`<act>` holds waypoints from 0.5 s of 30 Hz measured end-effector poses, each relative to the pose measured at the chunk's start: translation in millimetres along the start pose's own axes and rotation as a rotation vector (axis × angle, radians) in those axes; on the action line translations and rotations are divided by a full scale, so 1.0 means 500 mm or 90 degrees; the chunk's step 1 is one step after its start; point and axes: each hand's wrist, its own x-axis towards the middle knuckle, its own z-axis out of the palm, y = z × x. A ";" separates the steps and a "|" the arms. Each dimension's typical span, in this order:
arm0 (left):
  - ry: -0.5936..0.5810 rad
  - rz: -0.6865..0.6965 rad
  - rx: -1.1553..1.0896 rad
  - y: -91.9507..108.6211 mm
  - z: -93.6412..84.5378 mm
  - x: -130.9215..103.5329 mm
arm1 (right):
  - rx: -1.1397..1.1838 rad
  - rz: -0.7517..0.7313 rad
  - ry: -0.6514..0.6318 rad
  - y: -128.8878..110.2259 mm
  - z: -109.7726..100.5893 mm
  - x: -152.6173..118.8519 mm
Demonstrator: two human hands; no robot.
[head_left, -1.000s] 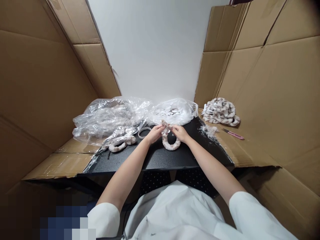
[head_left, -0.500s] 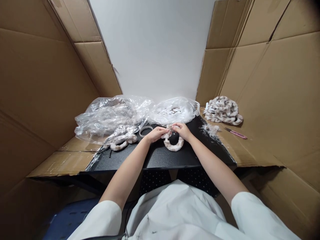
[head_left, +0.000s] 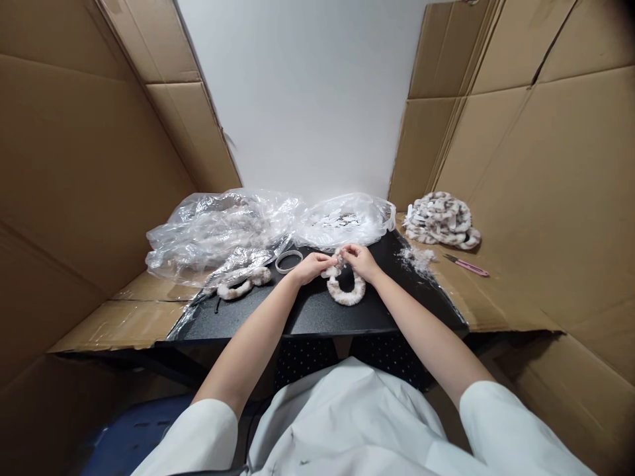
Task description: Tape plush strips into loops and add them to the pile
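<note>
A fluffy white-and-brown loop (head_left: 347,297) hangs down over the black table, its top pinched between both hands. My left hand (head_left: 313,266) is closed on its upper left side, where a small white tag shows. The fingers of my right hand (head_left: 361,260) are closed on the top right of the loop. Left of my left hand lie a pale ring (head_left: 288,262) and a second fluffy piece (head_left: 243,285).
Two clear plastic bags, the left one (head_left: 218,231) large and the right one (head_left: 344,221) holding white bits, lie behind. At right are a pile of fluffy loops (head_left: 440,221), white fluff (head_left: 417,259) and pink snips (head_left: 466,265). Cardboard walls (head_left: 560,185) stand on both sides.
The lower part of the fluffy loop has dropped slightly toward me, and more of its top shows between my fingers. Both hands have stayed closed on it.
</note>
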 end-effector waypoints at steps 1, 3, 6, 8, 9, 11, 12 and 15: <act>-0.002 0.000 -0.009 -0.001 0.000 0.000 | -0.001 0.000 0.006 0.000 0.001 0.000; 0.007 0.005 -0.026 -0.002 -0.001 0.001 | -0.003 0.001 0.015 -0.001 0.002 -0.001; 0.029 0.020 -0.032 -0.003 -0.002 0.003 | -0.003 0.010 0.011 -0.003 0.002 -0.003; 0.034 0.022 -0.030 -0.003 -0.002 0.004 | 0.001 0.019 0.002 -0.003 0.001 -0.002; 0.033 0.021 -0.032 -0.003 -0.002 0.004 | 0.001 0.022 -0.001 -0.003 0.000 -0.002; 0.031 0.020 -0.050 -0.003 -0.002 0.005 | -0.006 0.024 -0.004 -0.001 -0.001 0.001; 0.028 0.022 -0.067 -0.003 -0.001 0.005 | -0.013 0.023 -0.005 0.000 -0.002 0.001; 0.005 0.039 -0.118 -0.003 0.002 0.005 | -0.038 0.025 -0.008 0.005 -0.003 0.002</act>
